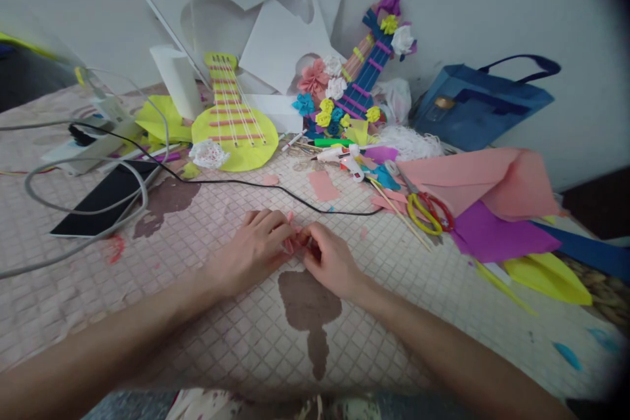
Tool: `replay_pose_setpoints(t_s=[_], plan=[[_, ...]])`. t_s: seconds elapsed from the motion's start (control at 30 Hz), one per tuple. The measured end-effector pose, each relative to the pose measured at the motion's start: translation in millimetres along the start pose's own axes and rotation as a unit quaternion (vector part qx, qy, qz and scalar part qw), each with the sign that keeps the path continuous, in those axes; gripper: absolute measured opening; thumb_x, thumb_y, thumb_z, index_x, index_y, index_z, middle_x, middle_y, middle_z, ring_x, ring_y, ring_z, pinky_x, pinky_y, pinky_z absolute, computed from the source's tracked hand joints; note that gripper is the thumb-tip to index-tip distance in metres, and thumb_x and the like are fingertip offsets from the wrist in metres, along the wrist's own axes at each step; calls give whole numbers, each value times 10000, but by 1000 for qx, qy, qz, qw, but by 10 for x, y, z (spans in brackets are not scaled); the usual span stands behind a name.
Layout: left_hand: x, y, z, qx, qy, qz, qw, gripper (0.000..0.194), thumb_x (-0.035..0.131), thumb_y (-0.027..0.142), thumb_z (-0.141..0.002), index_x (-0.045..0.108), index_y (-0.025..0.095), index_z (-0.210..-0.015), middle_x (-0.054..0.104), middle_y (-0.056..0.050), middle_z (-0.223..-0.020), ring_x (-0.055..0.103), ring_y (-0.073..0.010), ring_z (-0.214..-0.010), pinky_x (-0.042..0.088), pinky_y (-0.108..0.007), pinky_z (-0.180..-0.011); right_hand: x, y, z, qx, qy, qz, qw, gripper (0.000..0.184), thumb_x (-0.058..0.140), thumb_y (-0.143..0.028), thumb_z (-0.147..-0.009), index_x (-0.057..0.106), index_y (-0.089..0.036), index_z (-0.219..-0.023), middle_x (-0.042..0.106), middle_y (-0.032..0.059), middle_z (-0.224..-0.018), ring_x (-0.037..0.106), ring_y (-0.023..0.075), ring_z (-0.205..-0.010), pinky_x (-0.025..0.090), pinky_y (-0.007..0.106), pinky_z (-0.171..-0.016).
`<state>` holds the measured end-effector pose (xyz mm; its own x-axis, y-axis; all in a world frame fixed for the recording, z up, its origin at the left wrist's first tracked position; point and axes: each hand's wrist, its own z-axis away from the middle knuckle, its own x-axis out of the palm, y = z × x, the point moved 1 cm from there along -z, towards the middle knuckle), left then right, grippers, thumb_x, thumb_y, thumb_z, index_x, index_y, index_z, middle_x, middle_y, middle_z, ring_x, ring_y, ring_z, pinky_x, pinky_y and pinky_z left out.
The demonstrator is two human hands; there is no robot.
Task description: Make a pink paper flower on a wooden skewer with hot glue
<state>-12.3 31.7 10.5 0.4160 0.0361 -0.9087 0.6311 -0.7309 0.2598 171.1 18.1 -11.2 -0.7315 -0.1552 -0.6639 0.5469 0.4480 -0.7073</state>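
Observation:
Between my two hands, close to the table top, is a small crumpled piece of pink paper (290, 244). My left hand (263, 239) is closed over its left side, the fingers bent and pressed on it. From the right, my right hand (329, 256) pinches the same paper between thumb and curled fingers. The paper's exact shape is mostly hidden by the fingers. Just beyond my hands lies a flat pink paper rectangle (322, 185). A black cable (241, 182) runs across the table behind them.
A yellow paper guitar (236, 121) and a flower-covered blue one (361, 92) lean at the back. To the right lie scissors (430, 213), a glue gun (344, 157), pink sheets (482, 177), purple paper (497, 236) and a blue bag (482, 108). A black tablet-like slab (108, 197) lies left.

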Motion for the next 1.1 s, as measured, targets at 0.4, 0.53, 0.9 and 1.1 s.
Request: replay_pose_setpoints(t_s=[0.4, 0.53, 0.9, 1.1], plan=[[-7, -27, 5, 34, -8, 9, 999, 133, 485, 171, -914, 591, 223, -974, 531, -46, -980, 467, -195, -929, 364, -363, -816, 5, -8, 10, -13, 1, -11, 1000, 255, 484, -74, -783, 485, -229, -985, 611, 0, -907, 579, 151, -870, 441, 279, -764], [-10, -47, 11, 48, -17, 2, 999, 121, 484, 179, -918, 602, 206, -907, 532, -44, -956, 472, -191, -914, 353, -371, -830, -13, -17, -14, -31, 1, -6, 999, 253, 484, -57, -766, 503, -221, -958, 612, -2, -904, 571, 132, -808, 438, 251, -716], [-36, -79, -6, 53, 1, 29, 998, 154, 451, 184, -945, 600, 221, -951, 552, -34, -971, 499, -169, -930, 332, -368, -854, -1409, 800, 8, 168, 168, 398, 886, 105, 553, -260, -814, 576, -183, -881, 655, 71, -852, 605, 213, -765, 400, 297, -626], [-41, -80, 10, 35, 3, 47, 998, 173, 444, 159, -933, 590, 231, -992, 554, -34, -986, 495, -174, -938, 343, -359, -848, -1388, 965, 45, 252, 60, 485, 835, 148, 511, -311, -857, 589, -186, -875, 684, 78, -818, 635, 242, -771, 338, 295, -565]])
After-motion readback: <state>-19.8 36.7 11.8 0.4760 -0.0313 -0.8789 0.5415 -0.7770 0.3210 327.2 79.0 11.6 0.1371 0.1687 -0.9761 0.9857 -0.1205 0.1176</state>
